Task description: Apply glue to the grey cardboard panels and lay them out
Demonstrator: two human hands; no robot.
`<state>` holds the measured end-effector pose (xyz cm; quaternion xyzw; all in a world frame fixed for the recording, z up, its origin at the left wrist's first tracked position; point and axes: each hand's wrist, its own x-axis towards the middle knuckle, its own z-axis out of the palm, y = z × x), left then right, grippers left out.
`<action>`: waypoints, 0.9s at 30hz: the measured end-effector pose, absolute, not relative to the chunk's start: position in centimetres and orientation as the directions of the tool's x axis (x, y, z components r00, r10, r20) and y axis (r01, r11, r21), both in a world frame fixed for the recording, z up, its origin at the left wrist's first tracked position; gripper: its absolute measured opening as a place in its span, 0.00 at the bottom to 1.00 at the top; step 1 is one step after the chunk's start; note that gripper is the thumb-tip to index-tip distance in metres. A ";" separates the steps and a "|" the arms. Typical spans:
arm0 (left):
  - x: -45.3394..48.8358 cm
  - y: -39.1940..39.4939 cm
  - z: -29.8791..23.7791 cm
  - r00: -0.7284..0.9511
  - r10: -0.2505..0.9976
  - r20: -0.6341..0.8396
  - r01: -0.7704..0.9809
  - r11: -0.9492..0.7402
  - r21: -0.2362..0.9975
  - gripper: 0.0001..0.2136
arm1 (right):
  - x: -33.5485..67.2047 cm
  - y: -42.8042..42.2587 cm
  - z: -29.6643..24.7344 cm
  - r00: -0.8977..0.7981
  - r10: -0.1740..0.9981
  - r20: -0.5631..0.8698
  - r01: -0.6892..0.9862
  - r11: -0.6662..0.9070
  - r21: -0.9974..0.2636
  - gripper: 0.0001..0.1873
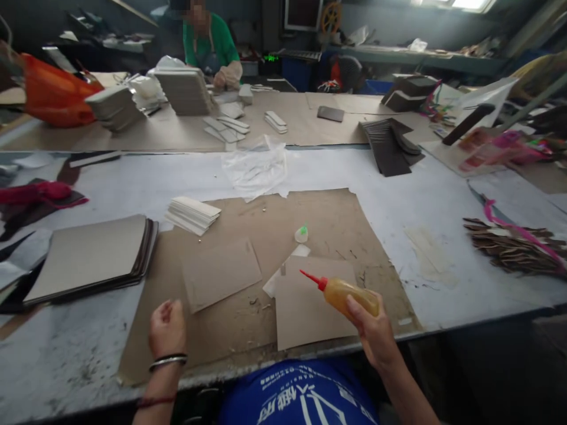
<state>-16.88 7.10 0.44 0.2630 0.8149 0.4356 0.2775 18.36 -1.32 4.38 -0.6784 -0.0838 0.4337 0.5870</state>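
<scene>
My right hand (374, 333) is shut on a yellow glue bottle (348, 295) with a red nozzle that points left, over a grey card sheet (310, 310) near the table's front edge. My left hand (167, 327) rests on the brown cardboard mat (336, 221) with its fingers curled in a loose fist, and nothing shows in it. It lies just left of a second grey card sheet (220, 273). A white strip (283, 271) pokes out from under the right sheet. A small green-tipped cap (302, 234) stands on the mat beyond it.
A stack of grey boards (91, 257) lies at the left, a pile of white strips (192, 213) behind it. Crumpled clear plastic (257, 168) sits mid-table. Brown scraps with pink cord (514, 245) are at the right. Another person (208, 44) in green works at the far table.
</scene>
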 end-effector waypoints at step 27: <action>-9.7 12.1 5.3 0.036 0.905 -0.423 0.103 0.418 0.903 0.21 | 23.1 -2.5 7.5 0.547 0.652 -0.525 -0.549 -0.194 -0.813 0.20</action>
